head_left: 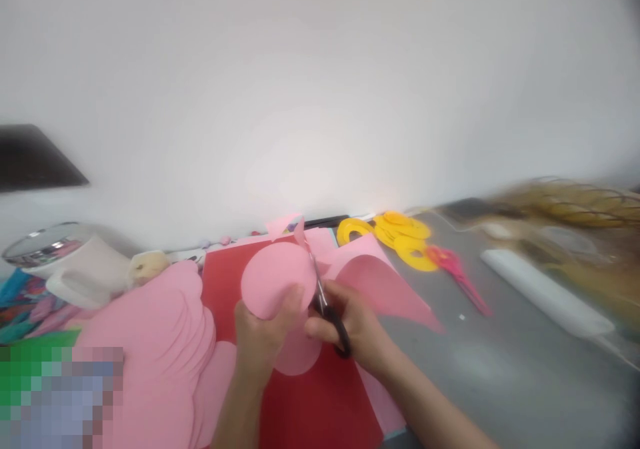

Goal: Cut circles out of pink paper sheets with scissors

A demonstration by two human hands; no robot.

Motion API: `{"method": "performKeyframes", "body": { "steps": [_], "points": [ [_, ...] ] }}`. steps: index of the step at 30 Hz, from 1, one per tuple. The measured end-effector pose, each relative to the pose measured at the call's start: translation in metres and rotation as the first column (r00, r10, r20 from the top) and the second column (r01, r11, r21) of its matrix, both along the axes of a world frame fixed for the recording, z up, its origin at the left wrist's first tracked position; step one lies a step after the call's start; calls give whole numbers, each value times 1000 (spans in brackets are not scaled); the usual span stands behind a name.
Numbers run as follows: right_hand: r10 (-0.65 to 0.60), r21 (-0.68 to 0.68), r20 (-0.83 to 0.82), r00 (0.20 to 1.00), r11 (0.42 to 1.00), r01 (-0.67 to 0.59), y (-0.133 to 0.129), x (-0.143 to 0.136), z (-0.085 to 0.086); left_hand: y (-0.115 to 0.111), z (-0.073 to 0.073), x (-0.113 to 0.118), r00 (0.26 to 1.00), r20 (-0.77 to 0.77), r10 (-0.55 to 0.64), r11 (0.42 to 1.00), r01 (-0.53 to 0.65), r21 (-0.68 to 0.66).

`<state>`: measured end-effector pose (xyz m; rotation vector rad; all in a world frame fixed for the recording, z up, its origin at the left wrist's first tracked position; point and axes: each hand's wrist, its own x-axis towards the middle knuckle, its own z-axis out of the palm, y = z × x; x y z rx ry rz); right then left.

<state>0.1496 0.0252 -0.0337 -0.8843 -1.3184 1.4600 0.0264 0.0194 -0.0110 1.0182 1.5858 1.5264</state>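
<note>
My left hand (267,329) pinches a pink paper shape (277,275) with a rounded upper lobe and another rounded part below, thumb on top. In my right hand (350,319) are scissors (319,281) with black handles, fingers in the loops. Their blades point up along the right edge of the pink shape, with a thin strip of paper curling beside the tips. Beneath both hands lies a red sheet (320,409). A curled pink sheet (385,282) rests just right of the scissors.
Overlapping pink cutouts (145,355) cover the left side, near a white mug (87,272). Yellow paper rings (407,235) and pink scissors (463,279) lie on the grey table (480,382). Farther right is a long white object (545,292). A wall stands behind.
</note>
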Motion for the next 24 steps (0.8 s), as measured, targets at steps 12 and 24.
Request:
{"method": "performKeyframes", "body": {
  "steps": [12,24],
  "points": [
    [-16,-44,-14,1000,999,16,-1,-2,3,1,-3,-4,999,-25,-20,999,19,-29],
    [-55,-124,-14,998,991,53,0,-3,3,3,-4,-2,999,32,-19,1000,19,3]
  ]
}}
